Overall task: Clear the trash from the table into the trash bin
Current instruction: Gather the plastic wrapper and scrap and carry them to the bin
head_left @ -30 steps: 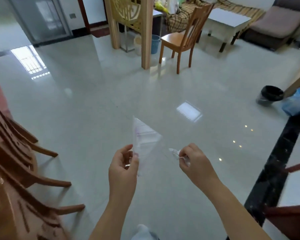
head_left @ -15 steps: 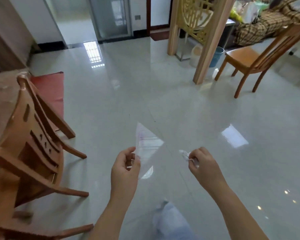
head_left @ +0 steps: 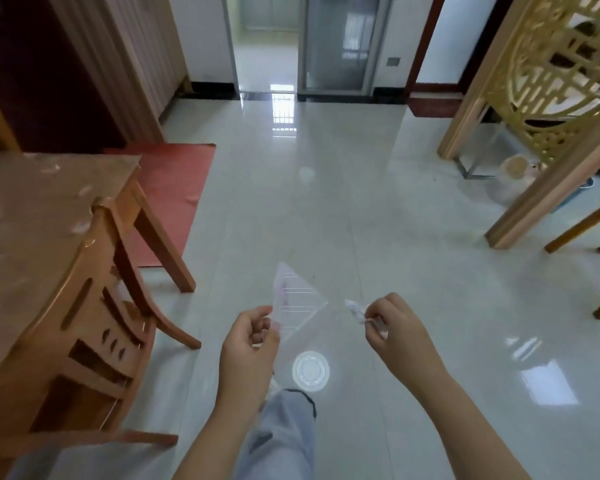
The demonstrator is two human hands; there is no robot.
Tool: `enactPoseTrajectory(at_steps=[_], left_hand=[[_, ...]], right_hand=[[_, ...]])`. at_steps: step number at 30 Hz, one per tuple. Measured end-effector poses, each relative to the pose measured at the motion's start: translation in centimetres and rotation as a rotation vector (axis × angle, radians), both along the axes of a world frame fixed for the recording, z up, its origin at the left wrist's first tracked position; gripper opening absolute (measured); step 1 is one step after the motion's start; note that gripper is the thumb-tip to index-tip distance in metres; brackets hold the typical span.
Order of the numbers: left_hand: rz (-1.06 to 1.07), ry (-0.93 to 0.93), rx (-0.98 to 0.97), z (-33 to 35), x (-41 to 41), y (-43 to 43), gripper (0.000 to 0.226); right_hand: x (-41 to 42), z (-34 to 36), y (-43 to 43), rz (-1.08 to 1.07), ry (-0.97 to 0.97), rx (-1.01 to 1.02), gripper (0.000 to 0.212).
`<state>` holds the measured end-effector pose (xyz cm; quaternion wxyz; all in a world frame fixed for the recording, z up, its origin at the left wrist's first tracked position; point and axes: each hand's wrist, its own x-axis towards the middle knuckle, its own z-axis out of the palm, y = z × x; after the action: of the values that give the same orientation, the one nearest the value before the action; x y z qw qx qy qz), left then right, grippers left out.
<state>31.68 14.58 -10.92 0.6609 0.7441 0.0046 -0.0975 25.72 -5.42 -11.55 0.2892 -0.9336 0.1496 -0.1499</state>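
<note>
Two pieces of clear plastic trash are carried above a glossy tiled floor (head_left: 361, 202), both well apart from the table (head_left: 32, 209) at left, with no trash bin in view. The left hand (head_left: 248, 344) pinches a triangular transparent wrapper (head_left: 298, 303) by its near edge between thumb and curled fingers, apparently so the limp film hangs free of the body. The sheet stands roughly upright, its long axis running from the hand up to a sharp corner that points away from the person. The right hand (head_left: 399, 329), fingers closed, nips a small crumpled scrap (head_left: 354, 308) at its fingertips. The scrap's free end juts up and left toward the wrapper without touching it. Each hand has its own piece, likely so both can be dropped in one trip. Pale bits (head_left: 80, 227) lie on the tabletop behind a wooden chair (head_left: 84, 306), suggesting more clearing is left to do.
</note>
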Motion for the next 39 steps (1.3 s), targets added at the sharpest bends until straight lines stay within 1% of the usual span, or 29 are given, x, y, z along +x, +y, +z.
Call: enactPoseTrajectory(at_steps=[3, 6, 10, 13, 18, 23, 28, 30, 32, 36, 39], left_hand=[[0.003, -0.012, -0.002, 0.0, 8.0, -1.6, 0.019], [0.013, -0.028, 0.008, 1.3, 15.7, -2.4, 0.022], [0.047, -0.065, 0.021, 3.1, 25.5, -2.9, 0.023], [0.119, -0.057, 0.038, 3.3, 31.1, -3.4, 0.021], [0.209, -0.003, -0.013, 2.2, 40.5, -5.8, 0.021], [0.289, -0.035, -0.007, 1.4, 52.4, -8.8, 0.025], [0.393, -0.069, 0.014, 2.4, 63.1, -9.8, 0.020], [0.473, -0.096, 0.032, 2.5, 66.6, -9.4, 0.019], [0.551, -0.108, 0.074, 2.3, 70.0, -8.2, 0.022], [0.657, -0.165, 0.275, 1.5, 77.5, -3.8, 0.026], [0.727, -0.164, 0.282, 1.3, 83.9, 0.7, 0.028]], right_hand=[[7.9, 0.1, -1.4, 0.022, 0.029, -0.008, 0.018], [16.3, 1.5, -2.8, 0.074, 0.063, -0.019, 0.017], [28.0, 3.5, -4.4, 0.104, 0.005, -0.013, 0.016], [34.8, 3.5, -4.5, 0.135, -0.013, 0.016, 0.015], [45.3, 1.5, -6.1, 0.207, 0.009, 0.022, 0.013], [58.6, 1.1, -9.6, 0.253, -0.016, 0.024, 0.014], [72.0, 2.9, -10.5, 0.385, -0.043, 0.051, 0.018], [77.4, 3.1, -9.6, 0.441, -0.043, 0.049, 0.018], [82.5, 3.0, -7.6, 0.502, -0.036, 0.053, 0.016], [92.3, 1.9, -1.5, 0.680, -0.009, 0.047, 0.013], [99.5, 1.6, 3.8, 0.772, -0.002, 0.056, 0.012]])
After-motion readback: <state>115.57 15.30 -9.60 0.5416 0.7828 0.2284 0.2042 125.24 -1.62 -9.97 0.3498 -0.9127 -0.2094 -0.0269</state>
